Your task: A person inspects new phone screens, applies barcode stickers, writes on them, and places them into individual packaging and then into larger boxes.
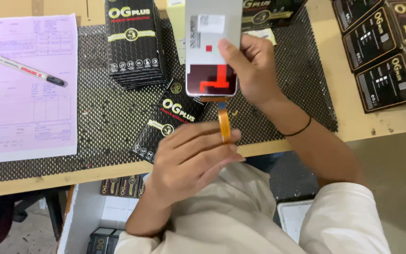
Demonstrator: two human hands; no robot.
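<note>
Screen panel [212,47] is out of its box and up in my right hand [252,70], back side toward me, fingers clamped around its right edge with the thumb pressed on the grey backing. My left hand [191,157] pinches the orange flex cable [223,123] that hangs from the panel's lower end, fingers pressed together over it. Below the panel lies one black box [167,120], probably its own, though I cannot be sure. Left of the panel a stack of black boxes [135,42] looks untouched; further left lie a pink form [24,89] and a marker pen [27,70].
</note>
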